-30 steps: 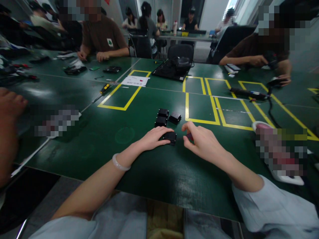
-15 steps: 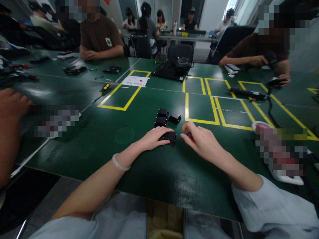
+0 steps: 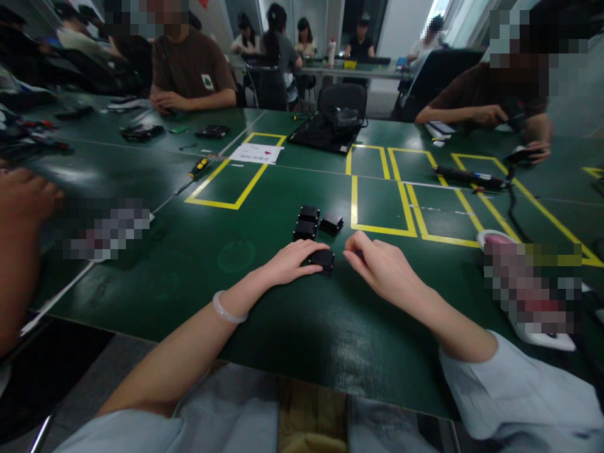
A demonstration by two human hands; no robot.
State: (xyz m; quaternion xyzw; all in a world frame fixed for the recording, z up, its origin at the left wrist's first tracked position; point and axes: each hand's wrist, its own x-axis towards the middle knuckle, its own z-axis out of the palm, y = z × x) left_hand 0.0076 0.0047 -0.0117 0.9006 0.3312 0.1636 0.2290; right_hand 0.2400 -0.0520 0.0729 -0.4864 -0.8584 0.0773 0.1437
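Observation:
My left hand [image 3: 292, 259] rests on the table with its thumb and fingers around a small black block [image 3: 322, 259] that has bright specks at its corners. Just to the right, my right hand [image 3: 377, 261] hovers near that block without touching it. Its fingers are curled in with the thumb against them, and whatever they may hold is hidden. Beyond my left fingers lie more blocks of the same kind: a near one [image 3: 306, 229] and a far one [image 3: 309, 213] in a row, and a tilted one [image 3: 331, 223] beside them.
Yellow tape outlines [image 3: 384, 229] mark the green table [image 3: 283, 333]. A screwdriver [image 3: 198, 167] and a paper sheet [image 3: 257, 153] lie ahead left, a black flat panel [image 3: 316, 138] at the far side. A blurred-out phone-like object [image 3: 557, 341] is at right. A neighbour's hand [image 3: 28, 195] is at left.
My right thumb and fingers have drawn closer together, narrowing the gap between them. The left hand and the black blocks stay where they were.

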